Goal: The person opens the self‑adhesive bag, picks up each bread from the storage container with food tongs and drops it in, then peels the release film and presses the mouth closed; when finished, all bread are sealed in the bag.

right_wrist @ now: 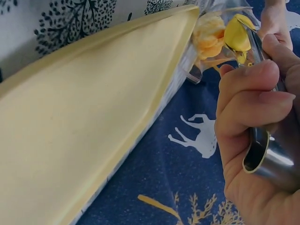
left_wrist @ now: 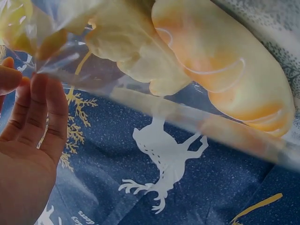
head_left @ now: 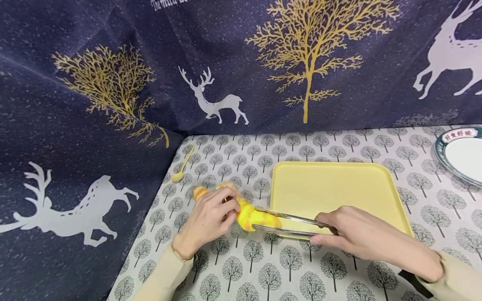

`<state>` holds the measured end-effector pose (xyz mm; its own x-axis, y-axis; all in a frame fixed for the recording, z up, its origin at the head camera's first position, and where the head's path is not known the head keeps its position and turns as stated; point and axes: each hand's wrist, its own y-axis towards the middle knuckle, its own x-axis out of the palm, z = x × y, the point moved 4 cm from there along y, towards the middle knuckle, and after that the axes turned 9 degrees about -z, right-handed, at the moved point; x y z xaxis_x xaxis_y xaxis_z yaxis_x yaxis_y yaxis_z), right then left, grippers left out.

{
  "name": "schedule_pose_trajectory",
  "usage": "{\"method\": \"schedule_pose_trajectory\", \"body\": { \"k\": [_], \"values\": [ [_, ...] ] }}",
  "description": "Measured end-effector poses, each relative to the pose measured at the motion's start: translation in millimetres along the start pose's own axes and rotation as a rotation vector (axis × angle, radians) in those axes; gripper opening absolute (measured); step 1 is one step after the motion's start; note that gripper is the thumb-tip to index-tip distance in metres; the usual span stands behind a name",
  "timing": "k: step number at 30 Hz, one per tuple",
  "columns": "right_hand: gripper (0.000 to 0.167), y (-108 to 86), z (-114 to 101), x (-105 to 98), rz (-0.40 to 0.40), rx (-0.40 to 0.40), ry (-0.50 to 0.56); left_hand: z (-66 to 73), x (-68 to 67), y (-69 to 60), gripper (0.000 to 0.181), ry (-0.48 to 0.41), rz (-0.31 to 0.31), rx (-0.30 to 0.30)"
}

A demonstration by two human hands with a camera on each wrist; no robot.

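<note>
I've L hand (head_left: pixel 209 211) pinching bag (left_wrist: pixel 183 110), R hand (head_left: pixel 359 232) clamped round tongs (head_left: pixel 297 232). Bread (head_left: pixel 249 217) is btwn their tips, just below frame ctr; can't tell how firmly. I'd hold bag taut & squeeze evenly so bread won't slip or snag.

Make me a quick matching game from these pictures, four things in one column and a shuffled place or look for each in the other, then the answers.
Things:
1. Spoon
2. Tongs
3. Plate
4. Tray

Places and looks:
A. White, with a dark green rim
B. Yellow and rectangular, with rounded corners
C. Gripped by the right hand
D. On the table, beyond the left hand

Pairs: 1-D, 2-C, 3-A, 4-B
</note>
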<state>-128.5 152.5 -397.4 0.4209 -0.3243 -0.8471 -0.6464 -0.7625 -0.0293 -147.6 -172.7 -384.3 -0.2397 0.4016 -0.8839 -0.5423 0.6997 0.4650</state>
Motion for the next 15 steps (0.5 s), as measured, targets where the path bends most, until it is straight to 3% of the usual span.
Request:
{"method": "schedule_pose_trajectory", "body": {
  "k": [8, 15],
  "values": [
    [0.026, 3.0, -1, -5, 0.009, 0.023, -0.061, 1.2, -2.5, 2.0, 0.014, 0.001, -0.026, -0.02],
    [0.027, 14.3, 0, -7, 0.007, -0.029, -0.075, 1.4, -3.1, 1.0, 0.016, 0.009, 0.004, 0.003]
  ]
}}
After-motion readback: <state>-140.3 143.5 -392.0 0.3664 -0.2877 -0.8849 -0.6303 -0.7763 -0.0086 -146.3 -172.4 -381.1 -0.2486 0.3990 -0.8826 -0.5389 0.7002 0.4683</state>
